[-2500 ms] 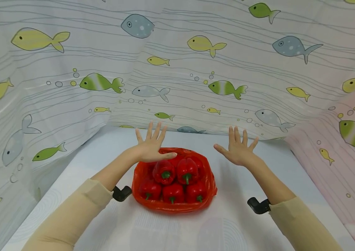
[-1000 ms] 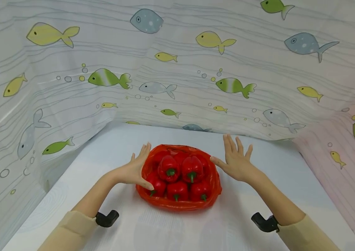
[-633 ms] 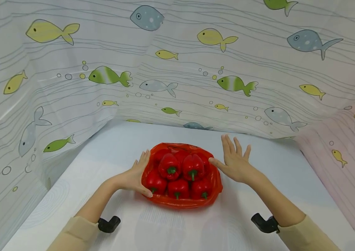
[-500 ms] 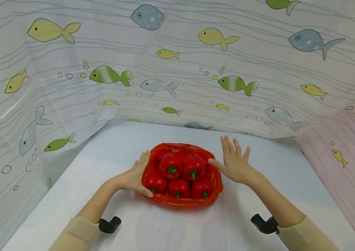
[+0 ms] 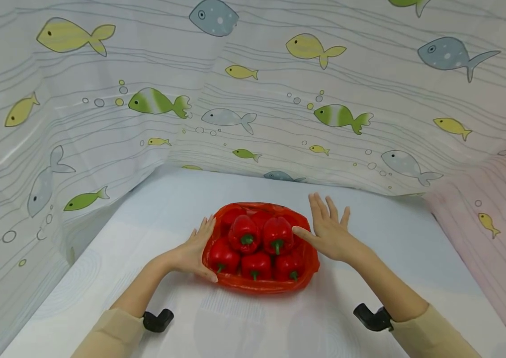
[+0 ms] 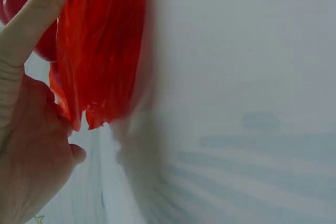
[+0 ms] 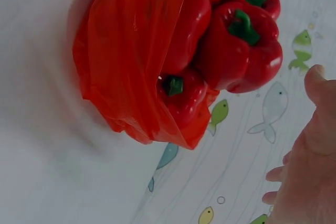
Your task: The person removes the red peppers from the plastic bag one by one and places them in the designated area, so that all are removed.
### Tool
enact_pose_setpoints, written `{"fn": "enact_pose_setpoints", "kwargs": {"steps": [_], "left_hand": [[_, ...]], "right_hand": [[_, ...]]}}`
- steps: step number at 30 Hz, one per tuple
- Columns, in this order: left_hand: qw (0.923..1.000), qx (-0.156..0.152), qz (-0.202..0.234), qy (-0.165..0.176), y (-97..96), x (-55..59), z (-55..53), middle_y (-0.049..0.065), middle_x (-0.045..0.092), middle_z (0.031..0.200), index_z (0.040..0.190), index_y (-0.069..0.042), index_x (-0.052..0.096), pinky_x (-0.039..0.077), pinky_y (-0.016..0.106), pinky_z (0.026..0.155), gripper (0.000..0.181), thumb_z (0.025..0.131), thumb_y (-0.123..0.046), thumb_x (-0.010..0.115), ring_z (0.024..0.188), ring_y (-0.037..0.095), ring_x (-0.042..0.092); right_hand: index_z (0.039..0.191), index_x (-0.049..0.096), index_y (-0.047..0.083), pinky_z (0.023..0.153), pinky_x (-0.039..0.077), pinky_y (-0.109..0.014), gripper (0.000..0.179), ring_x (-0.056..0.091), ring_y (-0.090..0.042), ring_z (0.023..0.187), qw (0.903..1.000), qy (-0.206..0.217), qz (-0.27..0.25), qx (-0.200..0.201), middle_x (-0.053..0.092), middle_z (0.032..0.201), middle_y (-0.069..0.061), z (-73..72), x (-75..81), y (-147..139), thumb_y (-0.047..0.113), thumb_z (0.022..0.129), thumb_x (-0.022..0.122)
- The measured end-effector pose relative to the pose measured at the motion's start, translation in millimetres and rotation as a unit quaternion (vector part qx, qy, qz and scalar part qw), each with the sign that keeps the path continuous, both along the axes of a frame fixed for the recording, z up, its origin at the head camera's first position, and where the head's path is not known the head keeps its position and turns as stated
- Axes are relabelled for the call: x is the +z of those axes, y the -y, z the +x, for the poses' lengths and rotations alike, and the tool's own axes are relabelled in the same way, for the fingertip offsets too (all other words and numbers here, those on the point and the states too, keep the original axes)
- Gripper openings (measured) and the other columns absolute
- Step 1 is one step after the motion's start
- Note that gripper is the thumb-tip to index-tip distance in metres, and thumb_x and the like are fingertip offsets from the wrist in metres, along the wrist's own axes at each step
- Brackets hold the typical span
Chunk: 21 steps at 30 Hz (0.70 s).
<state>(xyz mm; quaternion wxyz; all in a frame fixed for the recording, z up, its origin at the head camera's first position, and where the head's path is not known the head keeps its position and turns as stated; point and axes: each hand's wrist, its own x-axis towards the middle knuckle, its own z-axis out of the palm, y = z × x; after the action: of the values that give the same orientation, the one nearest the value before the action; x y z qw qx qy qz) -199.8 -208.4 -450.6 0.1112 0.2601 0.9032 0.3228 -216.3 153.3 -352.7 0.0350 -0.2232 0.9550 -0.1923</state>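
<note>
Several red bell peppers (image 5: 278,233) with green stems sit piled in a red plastic bag (image 5: 259,287) whose mouth lies wide on the table. My left hand (image 5: 190,252) lies along the bag's left side, fingers extended and thumb pointing to its front edge. In the left wrist view this hand (image 6: 31,150) appears against the crinkled bag (image 6: 105,51), gripping nothing. My right hand (image 5: 332,236) hovers by the bag's right side, fingers spread, its thumb overlapping the rim in the head view. The right wrist view shows a gap between this hand (image 7: 312,166) and the peppers (image 7: 241,45).
A white table (image 5: 253,328) with faint grey patterns bears the bag. Fish-printed sheeting (image 5: 253,89) rises behind and at both sides. Black wrist cameras, on the left wrist (image 5: 158,320) and on the right wrist (image 5: 373,317), jut inward.
The left hand has come down from above the bag to its left side. The right hand has moved inward to the bag's right edge. The view has shifted slightly.
</note>
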Motion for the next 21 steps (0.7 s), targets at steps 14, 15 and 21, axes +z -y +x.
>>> {"fn": "enact_pose_setpoints", "kwargs": {"steps": [14,15,21], "left_hand": [[0.9997,0.003,0.024,-0.002,0.0,-7.9,1.7,0.026,-0.011,0.157,0.148,0.010,-0.006,-0.002,0.066,0.109,0.137,0.063,-0.043,0.088,0.142,0.043,-0.016],[0.9996,0.002,0.027,-0.002,-0.1,-8.2,2.3,0.026,-0.011,0.156,0.148,0.011,-0.006,-0.002,0.066,0.109,0.137,0.064,-0.043,0.088,0.142,0.044,-0.016],[0.9992,0.007,0.039,0.003,1.5,-10.1,5.8,0.027,-0.010,0.156,0.148,0.011,-0.004,-0.002,0.065,0.110,0.134,0.066,-0.042,0.086,0.142,0.043,-0.015]], "right_hand": [[0.148,0.031,0.010,0.090,0.050,-0.051,0.097,0.037,-0.028,0.131,0.9887,0.028,-0.123,0.080,0.040,0.145,-0.009,-19.4,-16.5,32.3,0.058,0.076,0.073],[0.146,0.035,0.010,0.088,0.052,-0.048,0.094,0.040,-0.027,0.128,0.9889,0.032,-0.123,0.077,0.044,0.141,-0.008,-20.7,-19.1,34.0,0.058,0.075,0.074],[0.133,0.051,0.010,0.079,0.055,-0.039,0.078,0.049,-0.022,0.112,0.9890,0.056,-0.126,0.053,0.054,0.121,-0.005,-23.2,-31.6,40.2,0.055,0.075,0.075]]}}
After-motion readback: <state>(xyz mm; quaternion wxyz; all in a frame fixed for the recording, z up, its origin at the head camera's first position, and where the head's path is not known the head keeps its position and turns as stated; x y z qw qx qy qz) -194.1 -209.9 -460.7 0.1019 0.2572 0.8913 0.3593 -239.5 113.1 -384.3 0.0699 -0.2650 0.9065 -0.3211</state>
